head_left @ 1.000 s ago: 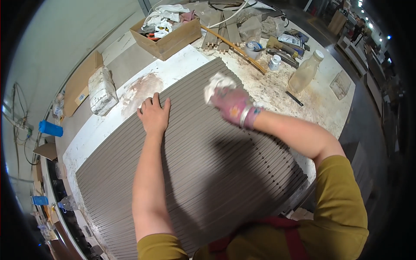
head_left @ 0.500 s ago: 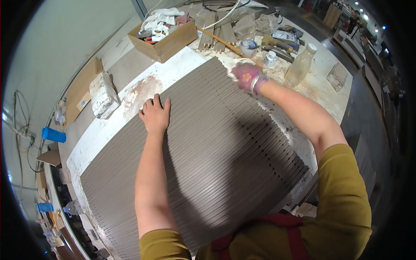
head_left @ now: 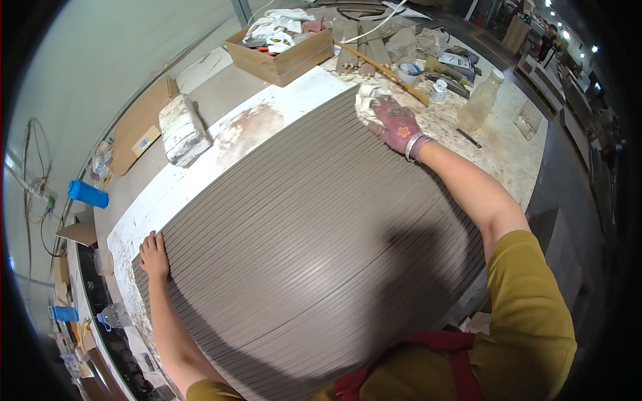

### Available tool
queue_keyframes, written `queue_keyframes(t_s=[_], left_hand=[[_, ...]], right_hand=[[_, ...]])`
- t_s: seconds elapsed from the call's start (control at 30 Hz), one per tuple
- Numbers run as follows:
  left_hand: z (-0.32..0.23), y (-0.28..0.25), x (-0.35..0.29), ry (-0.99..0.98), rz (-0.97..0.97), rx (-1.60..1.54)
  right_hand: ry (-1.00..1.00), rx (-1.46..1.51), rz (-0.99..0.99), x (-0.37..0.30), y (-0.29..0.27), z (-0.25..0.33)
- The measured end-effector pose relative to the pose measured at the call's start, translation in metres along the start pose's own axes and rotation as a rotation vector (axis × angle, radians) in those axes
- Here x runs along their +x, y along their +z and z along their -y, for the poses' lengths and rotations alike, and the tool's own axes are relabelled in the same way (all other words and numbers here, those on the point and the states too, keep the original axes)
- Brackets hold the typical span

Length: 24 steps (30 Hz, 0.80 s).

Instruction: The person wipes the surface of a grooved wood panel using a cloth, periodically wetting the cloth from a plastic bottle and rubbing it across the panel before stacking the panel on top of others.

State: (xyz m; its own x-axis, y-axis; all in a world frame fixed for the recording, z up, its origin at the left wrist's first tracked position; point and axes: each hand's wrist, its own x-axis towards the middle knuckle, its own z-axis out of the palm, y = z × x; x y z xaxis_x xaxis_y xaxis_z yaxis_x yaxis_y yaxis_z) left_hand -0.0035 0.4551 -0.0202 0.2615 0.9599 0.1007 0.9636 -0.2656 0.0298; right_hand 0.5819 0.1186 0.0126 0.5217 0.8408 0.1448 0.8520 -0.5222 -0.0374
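Observation:
A large grey-brown panel with narrow parallel grooves lies on the white work table. My bare left hand rests at the panel's left corner, fingers stretched toward its far edge and holding nothing. At the panel's far right corner is my right hand, in a pink and purple glove with a flower print. It is closed on a crumpled white rag, which touches the panel's corner. The glove hides part of the rag.
Beyond the panel are a cardboard box of cloths and a white-smeared block. Right of the box lie a wooden stick, a small white jar, a cloudy bottle and a black pen-like object. A blue bottle stands left.
My left hand has moved left and nearer, to the panel's left corner. The right hand stays near the far right corner. Dark marks along the panel's right side no longer show.

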Motion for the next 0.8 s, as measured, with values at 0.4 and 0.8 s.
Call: queue_keyframes(t_s=[0.4,0.8], left_hand=[[-0.032,-0.004,-0.013,-0.038,-0.022,-0.034],[-0.245,-0.045,-0.105,0.727,-0.099,-0.242]], right_hand=[[-0.786,0.312,0.045,-0.052,0.007,0.356],[0.091,0.185,0.307,-0.034,-0.052,0.043]])
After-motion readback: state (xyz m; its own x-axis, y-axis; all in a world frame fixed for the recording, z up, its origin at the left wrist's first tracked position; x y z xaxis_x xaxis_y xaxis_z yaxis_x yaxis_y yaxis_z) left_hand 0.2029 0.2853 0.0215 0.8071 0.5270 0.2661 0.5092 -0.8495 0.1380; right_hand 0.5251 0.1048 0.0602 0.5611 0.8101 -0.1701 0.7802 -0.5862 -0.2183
